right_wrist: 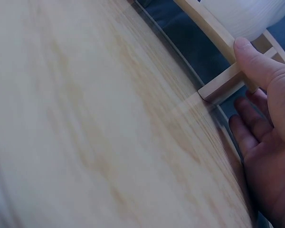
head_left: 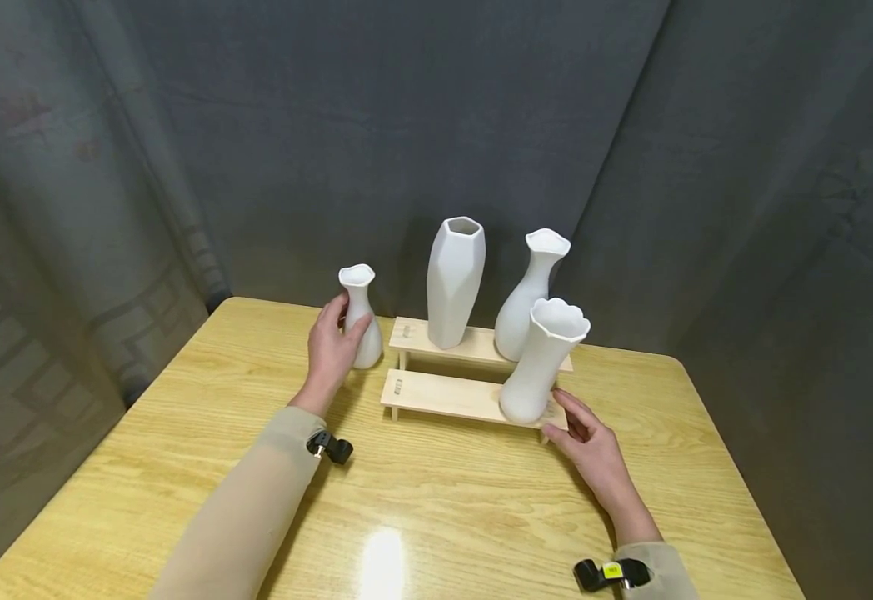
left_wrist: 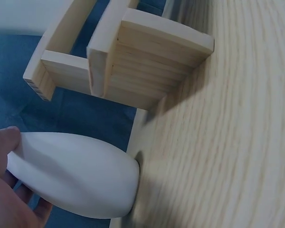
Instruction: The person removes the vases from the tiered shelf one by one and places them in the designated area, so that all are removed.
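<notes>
My left hand (head_left: 331, 346) grips a small white vase (head_left: 365, 343) by its neck, thumb on one side and fingers on the other. The vase has a wavy rim; its rounded base (left_wrist: 118, 183) meets the tabletop left of the two-tier wooden stand (head_left: 444, 392). At the stand's right end, my right hand (head_left: 590, 442) holds the lower shelf, with the thumb (right_wrist: 256, 59) at its front corner and the other fingers round the far side. A white scalloped-rim vase (head_left: 537, 367) stands on that shelf, close to this hand.
On the upper shelf stand a tall faceted white vase (head_left: 454, 283) and a curvy white vase (head_left: 524, 304). The stand rests on a wooden table (head_left: 474, 508), toward its back edge. Grey curtains (head_left: 376, 125) hang behind and at both sides.
</notes>
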Action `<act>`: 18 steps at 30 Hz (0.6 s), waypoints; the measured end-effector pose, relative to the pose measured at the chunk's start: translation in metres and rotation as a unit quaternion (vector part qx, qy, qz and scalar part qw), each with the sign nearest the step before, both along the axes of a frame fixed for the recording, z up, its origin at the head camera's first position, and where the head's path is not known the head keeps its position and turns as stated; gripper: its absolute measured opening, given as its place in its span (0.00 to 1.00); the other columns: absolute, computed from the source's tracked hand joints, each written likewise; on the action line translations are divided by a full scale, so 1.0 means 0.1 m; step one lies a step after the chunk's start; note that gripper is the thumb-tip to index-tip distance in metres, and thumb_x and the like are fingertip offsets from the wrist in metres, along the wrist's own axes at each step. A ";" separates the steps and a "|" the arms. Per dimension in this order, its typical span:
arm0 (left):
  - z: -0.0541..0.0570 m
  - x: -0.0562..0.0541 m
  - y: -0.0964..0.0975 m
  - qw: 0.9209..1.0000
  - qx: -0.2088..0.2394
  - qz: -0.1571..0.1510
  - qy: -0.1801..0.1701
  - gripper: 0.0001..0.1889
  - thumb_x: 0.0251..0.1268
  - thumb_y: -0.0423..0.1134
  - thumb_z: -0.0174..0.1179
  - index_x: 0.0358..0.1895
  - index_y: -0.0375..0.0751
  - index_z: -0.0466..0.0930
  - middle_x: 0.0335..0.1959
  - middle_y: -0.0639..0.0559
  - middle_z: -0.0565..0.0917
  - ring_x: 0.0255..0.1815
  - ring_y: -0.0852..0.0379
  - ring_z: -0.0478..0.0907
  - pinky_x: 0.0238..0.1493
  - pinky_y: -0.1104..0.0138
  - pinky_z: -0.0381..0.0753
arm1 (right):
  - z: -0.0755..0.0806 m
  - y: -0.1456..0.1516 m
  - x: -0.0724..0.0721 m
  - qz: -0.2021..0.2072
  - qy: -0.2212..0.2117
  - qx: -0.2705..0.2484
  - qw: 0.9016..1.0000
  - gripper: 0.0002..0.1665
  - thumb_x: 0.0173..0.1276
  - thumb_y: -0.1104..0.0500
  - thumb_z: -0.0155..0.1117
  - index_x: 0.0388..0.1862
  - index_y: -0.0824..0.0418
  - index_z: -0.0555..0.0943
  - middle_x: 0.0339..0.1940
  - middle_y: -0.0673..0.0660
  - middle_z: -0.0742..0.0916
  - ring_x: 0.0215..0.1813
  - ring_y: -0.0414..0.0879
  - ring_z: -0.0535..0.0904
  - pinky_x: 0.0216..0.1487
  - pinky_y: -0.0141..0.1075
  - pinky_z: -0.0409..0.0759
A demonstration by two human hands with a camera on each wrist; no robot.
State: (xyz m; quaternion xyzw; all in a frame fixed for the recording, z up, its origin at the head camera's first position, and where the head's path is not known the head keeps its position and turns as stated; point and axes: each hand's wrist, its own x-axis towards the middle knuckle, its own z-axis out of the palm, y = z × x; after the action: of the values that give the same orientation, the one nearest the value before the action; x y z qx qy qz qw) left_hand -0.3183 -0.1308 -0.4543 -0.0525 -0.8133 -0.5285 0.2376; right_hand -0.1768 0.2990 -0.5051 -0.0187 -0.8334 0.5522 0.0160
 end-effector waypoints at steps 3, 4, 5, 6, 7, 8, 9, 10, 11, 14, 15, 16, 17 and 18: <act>0.00 0.00 0.02 1.000 -0.008 0.003 -0.006 0.26 0.79 0.36 0.70 0.74 0.32 0.77 0.67 0.32 0.81 0.68 0.34 0.80 0.71 0.42 0.79 | 0.00 0.01 0.00 0.002 0.010 -0.002 1.000 0.45 0.78 0.45 0.76 0.88 0.53 0.70 0.89 0.55 0.67 0.88 0.58 0.61 0.76 0.25 0.67; -0.01 0.00 0.02 1.000 -0.009 0.005 -0.006 0.26 0.80 0.36 0.70 0.74 0.32 0.77 0.66 0.32 0.81 0.68 0.34 0.80 0.72 0.42 0.79 | 0.00 0.01 0.00 0.004 0.014 -0.003 1.000 0.45 0.78 0.46 0.76 0.88 0.53 0.70 0.89 0.55 0.67 0.88 0.58 0.61 0.74 0.22 0.67; -0.01 -0.01 0.03 1.000 -0.010 0.006 -0.007 0.26 0.80 0.37 0.70 0.74 0.32 0.77 0.66 0.32 0.81 0.68 0.34 0.80 0.71 0.42 0.79 | -0.01 0.01 0.00 0.005 0.018 -0.004 1.000 0.44 0.78 0.46 0.76 0.87 0.53 0.70 0.89 0.55 0.68 0.88 0.58 0.61 0.72 0.20 0.66; -0.01 -0.01 0.03 1.000 -0.011 0.007 -0.007 0.26 0.80 0.37 0.70 0.74 0.33 0.77 0.66 0.32 0.81 0.68 0.35 0.80 0.71 0.43 0.79 | -0.01 0.02 0.00 0.006 0.022 -0.005 1.000 0.44 0.78 0.47 0.76 0.87 0.54 0.70 0.89 0.56 0.68 0.88 0.58 0.62 0.71 0.18 0.66; -0.02 -0.01 0.03 1.000 -0.011 0.008 -0.006 0.25 0.80 0.37 0.70 0.74 0.33 0.77 0.66 0.33 0.81 0.68 0.35 0.80 0.71 0.43 0.79 | -0.01 0.02 -0.01 0.007 0.024 -0.006 1.000 0.44 0.78 0.47 0.76 0.87 0.54 0.71 0.89 0.56 0.68 0.88 0.58 0.62 0.70 0.17 0.66; -0.02 -0.02 0.03 1.000 -0.011 0.008 -0.006 0.26 0.80 0.37 0.70 0.74 0.33 0.77 0.66 0.33 0.81 0.68 0.35 0.80 0.71 0.43 0.79 | -0.01 0.02 -0.01 0.007 0.025 -0.005 1.000 0.44 0.78 0.47 0.76 0.87 0.54 0.71 0.89 0.56 0.68 0.88 0.58 0.62 0.69 0.16 0.66; -0.03 -0.02 0.03 1.000 -0.011 0.007 -0.006 0.26 0.80 0.37 0.69 0.74 0.33 0.77 0.67 0.33 0.81 0.68 0.35 0.80 0.71 0.43 0.79 | -0.01 0.02 -0.01 0.007 0.025 -0.006 1.000 0.44 0.78 0.47 0.76 0.87 0.54 0.71 0.89 0.56 0.68 0.88 0.58 0.62 0.69 0.16 0.66; -0.03 -0.02 0.03 1.000 -0.011 0.008 -0.005 0.26 0.81 0.37 0.69 0.74 0.33 0.76 0.67 0.33 0.81 0.68 0.35 0.79 0.71 0.43 0.79 | -0.01 0.02 -0.01 0.007 0.024 -0.006 1.000 0.44 0.78 0.47 0.76 0.87 0.54 0.70 0.89 0.56 0.68 0.88 0.58 0.61 0.69 0.16 0.66; -0.04 -0.02 0.03 1.000 -0.011 0.008 -0.005 0.26 0.81 0.38 0.69 0.75 0.33 0.76 0.67 0.32 0.81 0.68 0.35 0.79 0.71 0.43 0.79 | -0.01 0.02 -0.01 0.008 0.023 -0.007 1.000 0.44 0.78 0.47 0.76 0.87 0.54 0.70 0.89 0.56 0.67 0.88 0.58 0.61 0.69 0.16 0.66; -0.04 -0.01 0.03 1.000 -0.014 0.008 -0.005 0.27 0.81 0.38 0.68 0.76 0.32 0.75 0.68 0.32 0.80 0.69 0.34 0.79 0.71 0.42 0.78 | -0.01 0.02 0.01 0.009 0.020 -0.015 1.000 0.44 0.78 0.47 0.76 0.87 0.53 0.70 0.89 0.55 0.67 0.88 0.58 0.61 0.70 0.17 0.66; -0.04 0.00 0.03 1.000 -0.014 0.008 -0.005 0.27 0.82 0.38 0.68 0.76 0.32 0.75 0.68 0.32 0.80 0.69 0.34 0.79 0.71 0.41 0.78 | -0.01 0.01 0.01 0.010 0.019 -0.017 1.000 0.44 0.78 0.47 0.76 0.87 0.53 0.70 0.89 0.55 0.67 0.88 0.57 0.61 0.70 0.17 0.66; -0.05 0.00 0.03 1.000 -0.015 0.008 -0.004 0.27 0.82 0.38 0.68 0.76 0.33 0.75 0.68 0.32 0.80 0.69 0.33 0.79 0.71 0.41 0.78 | -0.01 0.01 0.01 0.010 0.019 -0.019 1.000 0.44 0.78 0.47 0.76 0.87 0.53 0.70 0.89 0.55 0.67 0.88 0.57 0.61 0.70 0.17 0.66; -0.05 0.00 0.03 1.000 -0.015 0.008 -0.003 0.27 0.82 0.38 0.68 0.76 0.33 0.75 0.68 0.32 0.80 0.69 0.33 0.78 0.70 0.41 0.78 | -0.01 0.01 0.01 0.011 0.019 -0.019 1.000 0.44 0.78 0.47 0.76 0.87 0.53 0.70 0.89 0.55 0.67 0.88 0.57 0.61 0.70 0.17 0.66; -0.06 0.00 0.03 1.000 -0.017 0.008 -0.003 0.27 0.82 0.39 0.68 0.77 0.33 0.75 0.68 0.32 0.80 0.68 0.33 0.78 0.70 0.41 0.78 | -0.01 0.01 0.01 0.011 0.019 -0.019 1.000 0.44 0.78 0.47 0.76 0.87 0.53 0.70 0.89 0.54 0.67 0.88 0.57 0.61 0.70 0.17 0.66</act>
State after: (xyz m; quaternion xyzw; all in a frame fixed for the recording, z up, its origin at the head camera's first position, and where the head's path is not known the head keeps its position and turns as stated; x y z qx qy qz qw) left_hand -0.3179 -0.1276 -0.4599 -0.0483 -0.8234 -0.5125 0.2388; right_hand -0.1754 0.3001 -0.5061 0.0005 -0.8224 0.5684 0.0260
